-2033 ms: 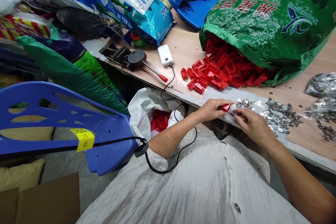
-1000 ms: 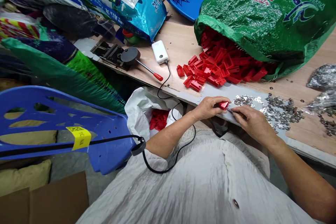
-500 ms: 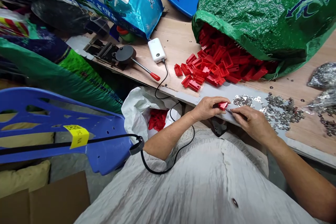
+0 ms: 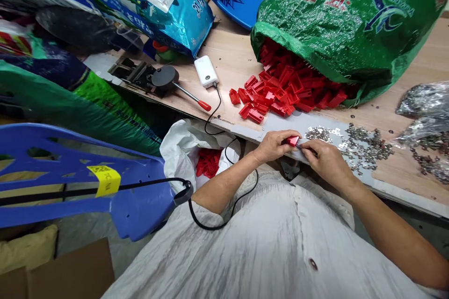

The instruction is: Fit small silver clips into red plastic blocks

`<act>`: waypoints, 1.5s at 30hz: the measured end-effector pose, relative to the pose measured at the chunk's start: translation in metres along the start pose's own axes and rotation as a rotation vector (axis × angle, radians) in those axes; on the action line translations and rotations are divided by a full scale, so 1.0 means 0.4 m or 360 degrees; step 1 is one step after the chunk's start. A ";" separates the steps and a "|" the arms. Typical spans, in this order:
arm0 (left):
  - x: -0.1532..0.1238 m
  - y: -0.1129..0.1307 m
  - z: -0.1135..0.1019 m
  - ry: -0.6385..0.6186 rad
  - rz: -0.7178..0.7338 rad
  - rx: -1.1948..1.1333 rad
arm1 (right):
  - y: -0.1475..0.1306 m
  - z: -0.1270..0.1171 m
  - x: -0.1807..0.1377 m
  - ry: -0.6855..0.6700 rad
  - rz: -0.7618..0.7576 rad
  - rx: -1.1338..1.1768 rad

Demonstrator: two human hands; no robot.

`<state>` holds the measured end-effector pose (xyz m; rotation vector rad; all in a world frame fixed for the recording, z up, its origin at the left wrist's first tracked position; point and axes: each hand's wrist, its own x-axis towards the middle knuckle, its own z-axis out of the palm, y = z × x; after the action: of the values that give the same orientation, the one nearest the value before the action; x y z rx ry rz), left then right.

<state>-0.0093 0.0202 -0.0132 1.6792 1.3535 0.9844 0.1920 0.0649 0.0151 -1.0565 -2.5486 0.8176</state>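
Observation:
Between the thumb and fingers of my left hand (image 4: 272, 147) is a small red plastic housing (image 4: 292, 141), held just over the table's front edge. My right hand (image 4: 324, 158) is closed on a thin metal tool (image 4: 299, 146), whose tip meets the right end of the housing. Most of that tool is hidden by my fingers, so its exact kind does not show. Small shiny metal pieces (image 4: 366, 147) lie spread on a grey sheet beyond my right hand. Loose red housings (image 4: 277, 93) spill from a green woven sack (image 4: 326, 32) at the back.
A white sack (image 4: 178, 142) holding red parts stands below the table edge. A hand-lever device (image 4: 164, 77), a white power bank (image 4: 206, 71) with a black cable and a blue basin (image 4: 245, 11) are on the table. A blue chair (image 4: 136, 205) is at the left; clear bags of metal parts (image 4: 426, 103) are at the right.
The view has shifted slightly, so the table things sit a little further left. Both hands keep their hold; the right hand and tool are slightly closer to the housing.

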 end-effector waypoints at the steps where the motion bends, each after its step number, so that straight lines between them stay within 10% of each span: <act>1: -0.001 0.003 -0.001 0.0000 0.0004 -0.0014 | -0.002 -0.002 -0.001 -0.0032 -0.0009 -0.0020; 8: -0.038 0.043 0.002 0.0208 -0.0104 -0.0367 | -0.001 -0.034 -0.042 0.0095 -0.0034 0.0202; 19: -0.094 0.153 0.027 0.0354 -0.0712 -0.2210 | -0.091 -0.058 -0.075 -0.0086 -0.0084 0.0486; 39: -0.110 0.175 0.079 0.0497 -0.0853 -0.2488 | -0.083 0.001 -0.067 0.0315 0.0019 0.0449; 45: -0.174 0.135 -0.020 0.0488 -0.0752 -0.2024 | -0.078 0.025 0.000 0.0177 0.0031 0.0565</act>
<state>-0.0046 -0.0561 0.0312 0.2564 0.8451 1.3819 0.1699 0.0430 0.0254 -0.9812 -2.1965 1.1305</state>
